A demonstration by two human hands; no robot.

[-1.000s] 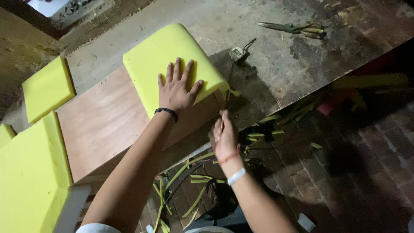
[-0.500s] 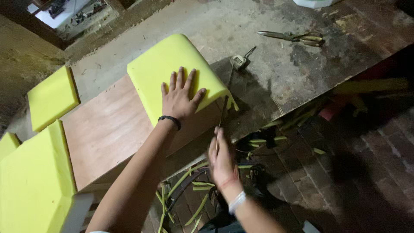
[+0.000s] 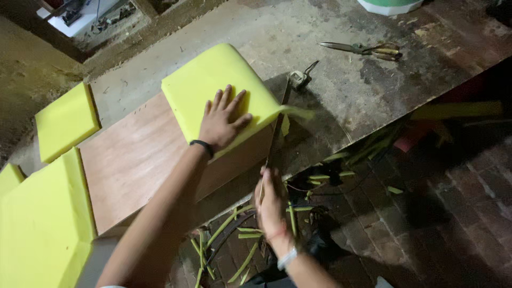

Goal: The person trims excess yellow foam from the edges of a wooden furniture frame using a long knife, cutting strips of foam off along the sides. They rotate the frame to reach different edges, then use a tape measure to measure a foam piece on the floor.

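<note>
Nearest, right hand [image 3: 271, 200] was closed round the handle of a long thin blade [image 3: 275, 140] running up along the foam's edge. Left hand [image 3: 221, 118] lay flat, fingers spread, pressing the yellow foam pad [image 3: 213, 80] onto the plywood board [image 3: 133, 160]. Judgement: firm, even pressure near the cut line and a blade kept flush to the board edge would give a cleaner trim. Scissors [image 3: 368, 49] lay farther back on the surface [image 3: 330, 90].

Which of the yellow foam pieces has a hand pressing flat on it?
The foam pad lying on the wooden board, under the left hand. The smaller foam square and the large foam slab at the far left lie untouched.
</note>
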